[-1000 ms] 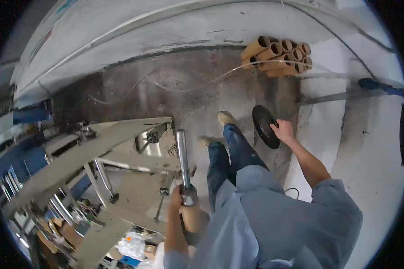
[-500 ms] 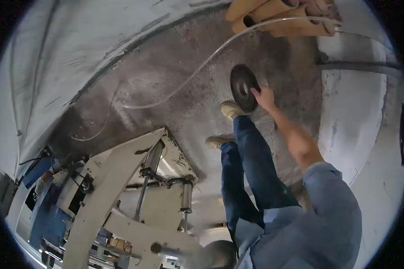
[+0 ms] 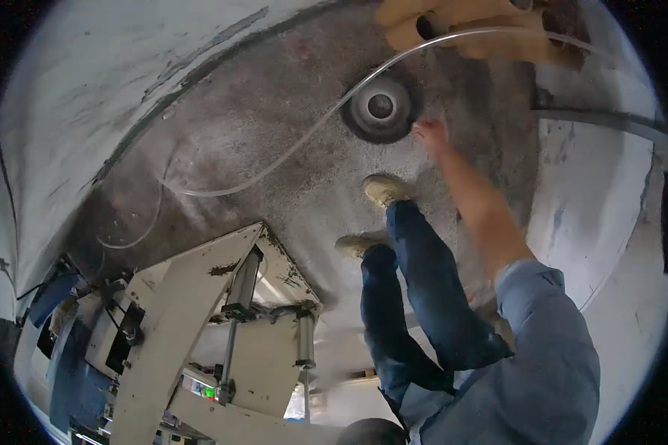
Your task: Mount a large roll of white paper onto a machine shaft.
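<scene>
A dark round disc [image 3: 360, 122] with a paler raised ring around its central hole appears to lie flat on the floor, beyond my shoes. At its right rim is my right hand [image 3: 432, 135], arm stretched out from a blue-grey sleeve. The fingers look curled but are smeared by motion, and whether they grip the rim or are just off it cannot be made out. A clear hose [image 3: 293, 152] curves across the floor and passes over the disc's upper left edge. My left hand is out of view.
Brown cardboard tubes [image 3: 490, 26] are piled at the far right. A cream metal machine frame [image 3: 178, 297] with cylinders stands at the lower left. A white wall or ledge [image 3: 590, 200] runs along the right, with a dark pipe [image 3: 605, 117] above it.
The disc has gone from a tilted position in my right hand to facing up, farther away and to the left. My right hand has shifted slightly farther out, now at its rim.
</scene>
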{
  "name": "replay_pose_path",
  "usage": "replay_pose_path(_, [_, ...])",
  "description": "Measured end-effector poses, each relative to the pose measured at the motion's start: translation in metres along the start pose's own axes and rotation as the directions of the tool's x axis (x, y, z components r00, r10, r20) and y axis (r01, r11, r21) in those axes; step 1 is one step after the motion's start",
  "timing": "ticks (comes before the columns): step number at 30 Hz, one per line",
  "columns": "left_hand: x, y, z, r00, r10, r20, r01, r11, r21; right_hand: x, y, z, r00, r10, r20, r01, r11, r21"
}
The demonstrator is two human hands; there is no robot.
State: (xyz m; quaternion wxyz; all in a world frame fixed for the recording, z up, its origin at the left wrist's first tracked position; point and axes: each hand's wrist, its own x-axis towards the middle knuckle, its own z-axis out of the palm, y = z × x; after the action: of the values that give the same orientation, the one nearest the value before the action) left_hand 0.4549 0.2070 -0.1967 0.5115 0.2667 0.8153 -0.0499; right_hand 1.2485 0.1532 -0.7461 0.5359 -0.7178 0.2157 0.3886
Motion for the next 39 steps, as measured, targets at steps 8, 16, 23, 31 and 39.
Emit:
replay_pose_path(8, [-0.135, 0.014, 0.01, 0.986, 0.044, -0.159, -0.054, 0.997, -0.058, -0.128, -0.039, 0.025, 0.794, 0.17, 0.583, -0.4, 0.87, 0.29])
replay_pose_path(16, [-0.229, 0.015, 0.019, 0.995, 0.076, 0.071, -0.069, 0.993, -0.099, -0.35, -0.146, 0.042, 0.8, 0.165, 0.576, 0.244, 0.789, -0.564])
replay_pose_path(23, [-0.286, 0.101, 0.063, 0.982, 0.191, 0.011, -0.174, 0.866, 0.469, -0.459, -0.116, -0.001, 0.54, 0.255, 0.802, 0.487, 0.682, -0.545])
replay_pose_path(31, [-0.21, 0.108, 0.046, 0.873, 0.488, 0.0, -0.439, 0.784, -0.44, -0.711, -0.113, 0.034, 0.091, 0.462, 0.882, 0.445, 0.774, -0.451])
replay_pose_path(39, [-0.19, -0.008, 0.019, 0.951, -0.042, 0.306, -0.035, 0.969, 0.243, -0.787, -0.079, 0.061, 0.384, 0.289, 0.877, -0.038, 0.954, -0.297])
